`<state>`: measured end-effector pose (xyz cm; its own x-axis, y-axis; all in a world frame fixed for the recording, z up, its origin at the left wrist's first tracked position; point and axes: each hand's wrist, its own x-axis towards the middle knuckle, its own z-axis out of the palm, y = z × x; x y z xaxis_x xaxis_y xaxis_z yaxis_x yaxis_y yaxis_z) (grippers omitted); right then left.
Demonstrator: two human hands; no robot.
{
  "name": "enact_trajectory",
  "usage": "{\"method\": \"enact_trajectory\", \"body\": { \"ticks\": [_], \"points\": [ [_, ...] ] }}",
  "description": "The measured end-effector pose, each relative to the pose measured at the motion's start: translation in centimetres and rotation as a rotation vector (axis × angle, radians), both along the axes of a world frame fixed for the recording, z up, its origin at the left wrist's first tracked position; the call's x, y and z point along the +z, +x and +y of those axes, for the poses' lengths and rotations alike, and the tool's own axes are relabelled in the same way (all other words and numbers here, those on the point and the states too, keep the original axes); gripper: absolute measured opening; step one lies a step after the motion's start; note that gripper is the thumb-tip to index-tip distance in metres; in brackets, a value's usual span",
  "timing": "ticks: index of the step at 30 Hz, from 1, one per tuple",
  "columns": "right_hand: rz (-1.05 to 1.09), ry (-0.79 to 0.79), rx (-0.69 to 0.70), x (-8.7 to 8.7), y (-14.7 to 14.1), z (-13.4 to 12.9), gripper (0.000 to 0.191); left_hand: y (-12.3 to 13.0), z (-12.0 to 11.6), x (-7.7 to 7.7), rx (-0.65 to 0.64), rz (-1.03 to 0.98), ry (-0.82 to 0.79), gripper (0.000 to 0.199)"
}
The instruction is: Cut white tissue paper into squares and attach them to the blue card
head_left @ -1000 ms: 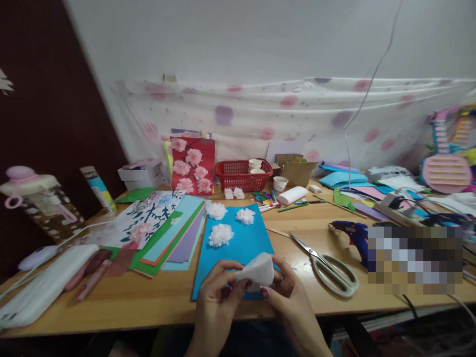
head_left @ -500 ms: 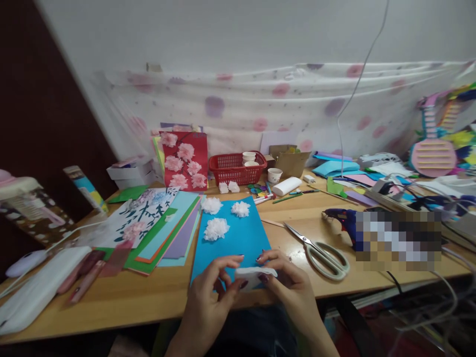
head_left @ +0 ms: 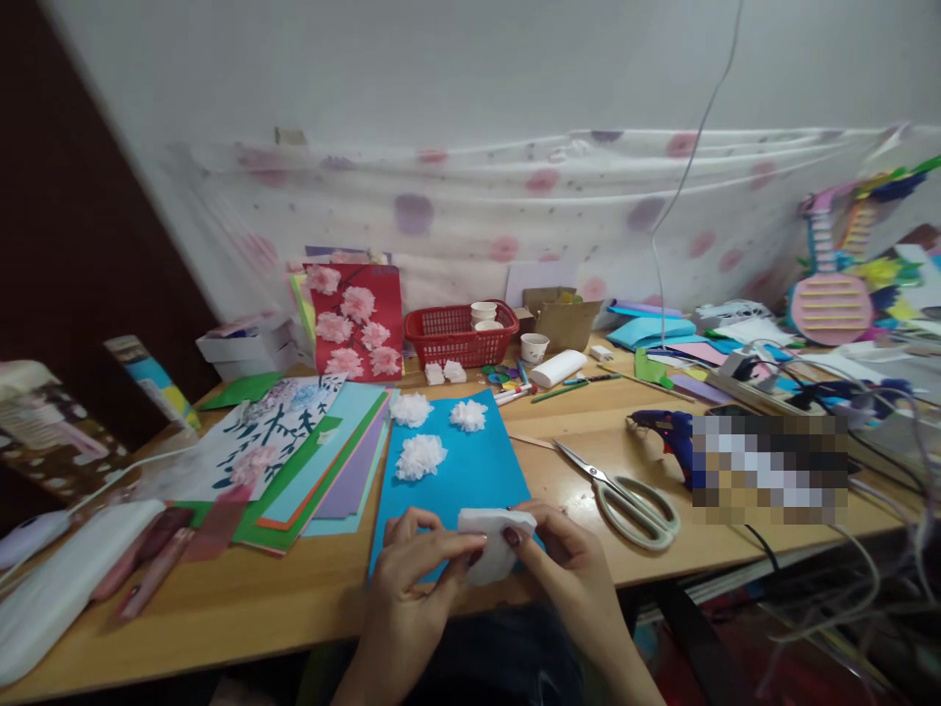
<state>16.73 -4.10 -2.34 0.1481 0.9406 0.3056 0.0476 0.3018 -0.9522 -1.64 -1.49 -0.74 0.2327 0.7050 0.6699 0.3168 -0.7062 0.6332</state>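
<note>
Between my hands is a small folded piece of white tissue paper (head_left: 491,561), tilted so its flat face shows. My left hand (head_left: 420,567) pinches its left side between thumb and fingers. On the other side, my right hand (head_left: 563,551) grips it with the thumb on the near face and the fingers mostly behind. Beneath and beyond the hands lies a blue paper sheet (head_left: 470,490). Three ruffled white paper flowers rest on its far part: one at the back left (head_left: 410,410), one at the back right (head_left: 469,416) and one nearer (head_left: 420,457).
Right of the blue sheet are scissors (head_left: 624,500) and a blue glue gun (head_left: 666,436). Coloured papers (head_left: 353,480) are stacked to the left. Behind stand a red card with pink flowers (head_left: 358,324), a red basket (head_left: 460,343), a paper cup (head_left: 534,346) and a white roll (head_left: 559,369).
The white tissue paper has tipped up, so more of its flat face shows. My left fingers have closed in on it. The whole view has shifted slightly.
</note>
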Motion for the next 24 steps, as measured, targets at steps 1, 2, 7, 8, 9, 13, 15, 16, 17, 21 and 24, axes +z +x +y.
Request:
{"method": "enact_trajectory", "body": {
  "ticks": [1,2,7,8,9,13,15,16,17,21,24],
  "points": [
    [0.002,-0.019,0.0,0.0,0.0,0.0,0.022,0.0,0.1,0.0,0.007,-0.003,-0.001,0.021],
    [0.003,-0.037,-0.007,0.0,0.0,0.0,0.023,0.0,0.1,0.0,0.003,-0.012,-0.018,0.021],
    [-0.009,-0.092,-0.046,0.6,-0.2,0.0,0.03,0.6,-0.2,0.5,-0.059,-0.113,-0.318,0.022],
    [-0.019,-0.091,-0.055,0.7,-0.3,0.0,0.031,0.8,-0.2,0.6,-0.055,-0.143,-0.403,0.021],
    [-0.035,-0.083,-0.072,0.7,-0.3,0.0,0.033,0.9,-0.3,0.7,-0.05,-0.174,-0.479,0.021],
    [-0.178,-0.004,-0.215,0.5,-1.0,-0.1,0.037,1.4,-0.4,0.4,-0.075,-0.281,-0.629,0.019],
    [-0.273,0.04,-0.293,0.3,-1.4,0.0,0.036,1.5,-0.3,0.2,-0.112,-0.315,-0.665,0.017],
    [-0.322,0.06,-0.318,0.2,-1.5,0.1,0.036,1.5,-0.2,0.1,-0.126,-0.332,-0.688,0.016],
    [-0.374,0.083,-0.326,0.2,-1.4,0.2,0.036,1.5,-0.1,0.0,-0.132,-0.353,-0.715,0.015],
    [-0.588,0.129,-0.434,0.8,1.7,0.9,0.039,1.2,0.5,-0.1,-0.077,-0.569,-0.839,0.015],
    [-0.838,0.081,-0.675,0.7,6.6,1.4,0.031,0.9,1.1,0.1,-0.037,-0.887,-0.952,0.021]
  ]
}}
